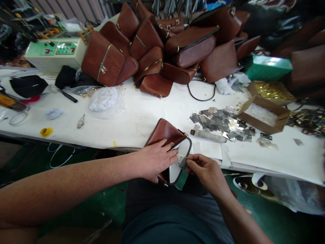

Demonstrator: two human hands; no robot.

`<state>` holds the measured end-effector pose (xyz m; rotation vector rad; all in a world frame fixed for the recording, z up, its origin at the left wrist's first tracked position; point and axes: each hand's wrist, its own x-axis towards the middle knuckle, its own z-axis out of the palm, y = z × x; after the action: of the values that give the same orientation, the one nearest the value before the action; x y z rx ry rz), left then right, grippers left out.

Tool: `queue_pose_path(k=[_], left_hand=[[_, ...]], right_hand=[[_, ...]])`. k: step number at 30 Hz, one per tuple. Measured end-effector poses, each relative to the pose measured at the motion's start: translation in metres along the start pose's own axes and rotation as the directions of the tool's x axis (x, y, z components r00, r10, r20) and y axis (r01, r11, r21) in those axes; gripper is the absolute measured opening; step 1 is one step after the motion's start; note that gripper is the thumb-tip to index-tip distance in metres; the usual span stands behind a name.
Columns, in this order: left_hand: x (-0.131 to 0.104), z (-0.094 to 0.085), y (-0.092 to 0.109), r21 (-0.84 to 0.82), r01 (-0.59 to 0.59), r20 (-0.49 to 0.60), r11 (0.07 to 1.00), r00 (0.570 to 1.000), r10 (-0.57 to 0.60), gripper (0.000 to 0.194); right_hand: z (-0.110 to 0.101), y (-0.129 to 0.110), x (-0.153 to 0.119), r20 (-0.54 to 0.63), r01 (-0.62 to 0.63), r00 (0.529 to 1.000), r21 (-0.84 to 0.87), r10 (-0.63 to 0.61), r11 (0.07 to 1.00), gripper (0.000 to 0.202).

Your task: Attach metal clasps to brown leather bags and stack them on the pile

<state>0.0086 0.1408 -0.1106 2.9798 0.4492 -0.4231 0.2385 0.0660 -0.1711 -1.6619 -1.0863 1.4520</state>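
Note:
A brown leather bag [166,130] rests at the front edge of the white table, its pale-lined flap [184,147] with dark edging turned towards me. My left hand [159,157] lies across the bag with fingers stretched out, the fingertips on the pale lining. At the flap's edge, a small grey metal plate [181,162] sits against the lining. The thumb and forefinger of my right hand [204,169] pinch together at the plate's outer corner. The underside of the bag is hidden.
Brown bags [109,61] are heaped at the back. Loose metal plates [220,122] lie to the right, beside a whitish rod [209,135] and a cardboard box [266,117]. A plastic bag [104,100] and yellow tape roll [46,131] are on the left.

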Motion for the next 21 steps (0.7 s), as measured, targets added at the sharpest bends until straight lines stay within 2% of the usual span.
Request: queue_pose_path(k=[8, 21], left_hand=[[-0.001, 0.003, 0.000, 0.000, -0.006, -0.012, 1.000, 1.000, 0.006, 0.108], [-0.001, 0.004, -0.001, 0.042, -0.029, -0.072, 0.999, 0.997, 0.032, 0.110]], right_hand=[[0.015, -0.006, 0.008, -0.021, -0.004, 1.000, -0.111, 0.002, 0.994, 0.026], [0.012, -0.008, 0.015, -0.014, 0.019, 1.000, -0.182, -0.022, 0.983, 0.024]])
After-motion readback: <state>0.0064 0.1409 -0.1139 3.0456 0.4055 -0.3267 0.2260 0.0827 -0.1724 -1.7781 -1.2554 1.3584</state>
